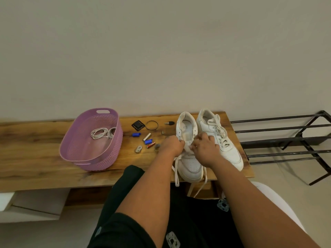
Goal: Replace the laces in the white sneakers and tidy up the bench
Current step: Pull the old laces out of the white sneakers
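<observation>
Two white sneakers stand side by side at the right end of the wooden bench (35, 151). The left sneaker (189, 165) has its white lace (176, 173) loose, with both ends hanging over the bench's front edge. My left hand (172, 144) and my right hand (205, 147) meet over its tongue, fingers curled and pinching the lace at the upper eyelets. The right sneaker (220, 138) is laced up. A coiled pair of white laces (103, 133) lies inside the purple basket (75, 154).
Small clutter lies between basket and shoes: a black square object (138, 125), a braided ring (151, 125), blue caps (136, 134), batteries (150, 145), a metal clip (138, 149) and a small black key (169, 123). A black metal shoe rack (279, 138) stands to the right.
</observation>
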